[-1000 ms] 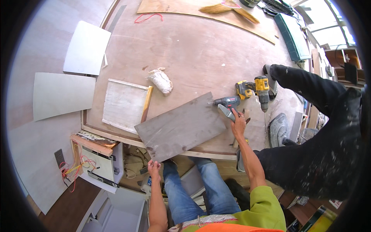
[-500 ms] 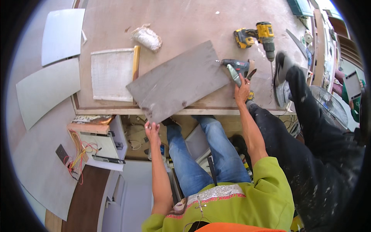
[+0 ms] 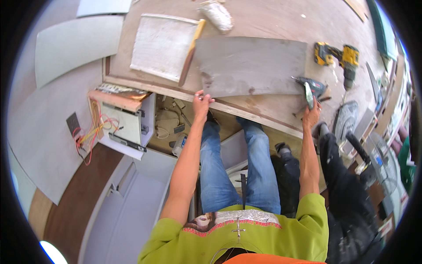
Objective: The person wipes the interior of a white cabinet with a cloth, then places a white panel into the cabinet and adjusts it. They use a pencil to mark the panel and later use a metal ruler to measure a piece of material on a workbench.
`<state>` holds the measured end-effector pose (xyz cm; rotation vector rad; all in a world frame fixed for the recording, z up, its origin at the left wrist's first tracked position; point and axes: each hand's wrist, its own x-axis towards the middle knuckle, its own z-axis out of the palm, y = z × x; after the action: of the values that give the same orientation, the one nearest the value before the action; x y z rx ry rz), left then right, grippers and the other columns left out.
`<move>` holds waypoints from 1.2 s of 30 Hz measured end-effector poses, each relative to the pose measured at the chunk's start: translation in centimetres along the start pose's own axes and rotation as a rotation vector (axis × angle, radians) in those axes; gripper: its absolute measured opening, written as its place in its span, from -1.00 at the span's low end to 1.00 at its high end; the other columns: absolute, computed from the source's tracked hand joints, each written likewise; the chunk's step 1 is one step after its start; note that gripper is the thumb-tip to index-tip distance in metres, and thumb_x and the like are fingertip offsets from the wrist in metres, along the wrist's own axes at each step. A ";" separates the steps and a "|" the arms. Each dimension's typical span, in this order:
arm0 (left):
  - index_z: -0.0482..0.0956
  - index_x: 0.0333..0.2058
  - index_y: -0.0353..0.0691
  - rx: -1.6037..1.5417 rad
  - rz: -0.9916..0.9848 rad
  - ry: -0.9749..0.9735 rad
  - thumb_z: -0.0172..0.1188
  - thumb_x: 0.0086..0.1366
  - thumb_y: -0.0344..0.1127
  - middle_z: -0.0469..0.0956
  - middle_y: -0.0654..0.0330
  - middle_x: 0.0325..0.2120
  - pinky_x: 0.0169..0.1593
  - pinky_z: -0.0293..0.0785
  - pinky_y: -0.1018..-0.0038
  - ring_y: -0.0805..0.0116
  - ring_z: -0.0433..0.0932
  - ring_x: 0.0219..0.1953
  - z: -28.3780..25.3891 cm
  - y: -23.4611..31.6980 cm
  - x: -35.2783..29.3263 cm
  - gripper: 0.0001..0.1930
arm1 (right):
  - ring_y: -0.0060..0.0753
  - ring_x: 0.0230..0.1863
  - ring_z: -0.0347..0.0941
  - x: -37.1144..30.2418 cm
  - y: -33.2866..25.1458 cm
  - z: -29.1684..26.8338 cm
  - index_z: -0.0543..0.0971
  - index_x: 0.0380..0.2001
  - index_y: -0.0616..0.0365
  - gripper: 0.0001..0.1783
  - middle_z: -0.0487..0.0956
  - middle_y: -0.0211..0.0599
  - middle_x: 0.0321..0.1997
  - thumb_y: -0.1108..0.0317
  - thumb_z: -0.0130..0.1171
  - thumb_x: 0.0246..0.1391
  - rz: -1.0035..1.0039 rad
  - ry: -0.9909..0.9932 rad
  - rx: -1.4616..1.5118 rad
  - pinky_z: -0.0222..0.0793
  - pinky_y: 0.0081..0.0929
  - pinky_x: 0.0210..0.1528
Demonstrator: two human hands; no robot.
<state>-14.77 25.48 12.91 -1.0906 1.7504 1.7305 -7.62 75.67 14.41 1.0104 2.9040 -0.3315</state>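
Observation:
A flat grey board (image 3: 255, 66) lies on the worktable near its front edge. My left hand (image 3: 202, 106) is at the board's near left corner, with its fingers closed there. My right hand (image 3: 311, 115) is wrapped round a pale green, tapered object (image 3: 309, 96) whose exact kind I cannot make out. Just past that hand, a dark blue cordless drill (image 3: 313, 83) lies by the board's right end, partly covered by the green object.
A yellow drill (image 3: 338, 57) lies beyond at the right. A white panel (image 3: 162, 44) and a wrapped white bundle (image 3: 217, 16) are at the left. Loose wires (image 3: 94, 127) stick out beside an open cabinet. Another person's shoe (image 3: 346, 119) is on the right.
My view has turned, so the board now appears level and farther right. My hands stay near its corner and the green object. The other person's leg has shifted.

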 end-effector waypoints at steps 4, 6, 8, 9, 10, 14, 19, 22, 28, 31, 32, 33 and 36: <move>0.37 0.19 -0.33 0.010 0.033 -0.007 0.15 0.35 -0.46 0.57 0.16 -0.34 -0.25 0.62 0.40 0.34 0.69 -0.40 2.9 1.4 0.2 -0.56 | 0.02 0.10 0.54 -0.4 2.7 -0.2 0.48 0.33 -0.35 -0.24 0.54 -0.11 0.18 0.46 0.29 0.04 -0.099 0.050 -0.074 0.49 -0.11 0.04; 0.43 0.16 -0.31 0.034 0.011 0.046 0.10 0.31 -0.50 0.64 0.11 -0.45 -0.31 0.63 0.35 0.33 0.69 -0.47 1.5 -0.2 1.6 -0.57 | 0.07 0.13 0.51 -0.3 0.9 -0.1 0.44 0.37 -0.30 -0.22 0.49 -0.06 0.22 0.47 0.31 0.06 -0.055 -0.040 -0.026 0.46 -0.08 0.08; 0.47 0.14 -0.27 0.153 -0.023 0.042 0.10 0.30 -0.46 0.65 0.05 -0.43 -0.29 0.64 0.29 0.27 0.70 -0.45 1.3 0.4 1.9 -0.59 | 0.11 0.19 0.48 0.2 1.4 -0.6 0.42 0.39 -0.16 -0.32 0.47 0.02 0.27 0.38 0.28 0.19 -0.083 -0.106 0.042 0.41 -0.11 0.15; 0.48 0.14 -0.26 0.192 -0.037 0.014 0.12 0.30 -0.43 0.66 0.02 -0.42 -0.25 0.63 0.24 0.20 0.71 -0.41 1.1 1.0 1.8 -0.59 | 0.14 0.22 0.46 0.3 2.5 -0.6 0.42 0.38 -0.06 -0.36 0.43 0.05 0.33 0.30 0.27 0.25 -0.088 -0.096 0.000 0.38 -0.12 0.20; 0.49 0.14 -0.25 0.275 0.012 0.079 0.13 0.30 -0.41 0.66 0.00 -0.41 -0.21 0.61 0.21 0.14 0.71 -0.36 0.8 0.8 1.6 -0.59 | 0.16 0.26 0.43 0.2 3.0 -0.6 0.42 0.38 -0.02 -0.38 0.41 0.07 0.37 0.20 0.26 0.28 -0.063 -0.080 0.008 0.36 -0.11 0.22; 0.51 0.13 -0.22 0.342 0.140 0.208 0.18 0.31 -0.32 0.67 -0.08 -0.33 -0.05 0.52 0.09 -0.10 0.64 -0.16 0.7 0.0 -1.1 -0.59 | 0.16 0.30 0.37 -2.6 0.7 -3.5 0.44 0.31 0.22 -0.37 0.41 0.16 0.33 0.08 0.23 0.31 -0.164 -0.014 0.014 0.33 -0.08 0.25; 0.56 0.11 -0.26 0.267 0.118 0.167 0.13 0.33 -0.29 0.68 0.11 -0.41 -0.11 0.56 0.27 0.21 0.68 -0.29 -2.0 -6.4 -6.7 -0.61 | 0.22 0.21 0.43 -8.5 -4.0 -3.4 0.48 0.18 0.43 -0.44 0.51 0.28 0.15 0.27 0.33 0.25 -0.196 -0.146 0.140 0.33 -0.04 0.25; 0.57 0.09 -0.23 0.268 0.021 0.194 0.15 0.31 -0.32 0.66 0.17 -0.46 -0.16 0.58 0.32 0.31 0.68 -0.31 -4.0 -9.4 -9.4 -0.62 | 0.15 0.06 0.50 -12.2 -6.1 -1.7 0.53 0.08 0.44 -0.50 0.56 0.22 0.05 0.32 0.38 0.20 -0.359 -0.144 0.106 0.41 -0.07 0.18; 0.61 0.02 -0.18 0.075 -0.057 0.273 0.21 0.27 -0.31 0.70 0.01 -0.38 -0.16 0.57 0.24 0.11 0.70 -0.28 -10.1 -17.0 -13.3 -0.66 | 0.18 0.02 0.44 -17.9 -15.0 -1.7 0.48 0.13 0.41 -0.48 0.51 0.15 0.00 0.25 0.31 0.25 -0.324 -0.585 0.154 0.33 -0.06 0.09; 0.58 0.05 -0.17 0.035 -0.073 0.308 0.22 0.29 -0.29 0.70 0.04 -0.33 -0.14 0.57 0.24 0.12 0.68 -0.26 -13.3 -16.9 -15.0 -0.64 | 0.11 -0.01 0.45 -19.4 -17.7 -1.8 0.50 0.17 0.33 -0.46 0.52 0.07 -0.01 0.19 0.29 0.25 -0.492 -0.610 0.138 0.34 -0.09 0.06; 0.58 0.06 -0.17 0.001 -0.081 0.306 0.22 0.30 -0.28 0.69 0.04 -0.31 -0.13 0.57 0.23 0.13 0.68 -0.25 -14.2 -17.3 -15.5 -0.64 | 0.05 -0.07 0.46 -19.8 -18.4 -1.9 0.51 0.17 0.30 -0.46 0.53 0.02 -0.07 0.16 0.27 0.26 -0.556 -0.606 0.151 0.34 -0.11 0.03; 0.57 0.06 -0.16 -0.034 -0.093 0.307 0.22 0.30 -0.28 0.69 0.05 -0.30 -0.13 0.57 0.23 0.13 0.67 -0.25 -14.8 -18.2 -15.9 -0.64 | -0.02 -0.12 0.47 -20.2 -19.1 -2.1 0.53 0.16 0.27 -0.47 0.53 -0.03 -0.12 0.13 0.25 0.27 -0.623 -0.606 0.162 0.35 -0.13 0.00; 0.58 0.06 -0.12 -0.072 -0.079 0.346 0.23 0.33 -0.27 0.68 0.09 -0.28 -0.13 0.57 0.25 0.19 0.66 -0.25 -16.0 -21.2 -17.0 -0.66 | 0.19 0.07 0.44 -20.7 -20.6 -2.4 0.51 0.15 0.33 -0.47 0.53 0.10 0.07 0.19 0.28 0.24 -0.551 -0.704 0.079 0.33 -0.06 0.11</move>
<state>15.16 15.76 14.90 -1.5455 1.8215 1.6432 -4.08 47.85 23.01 0.0228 2.4425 -0.6642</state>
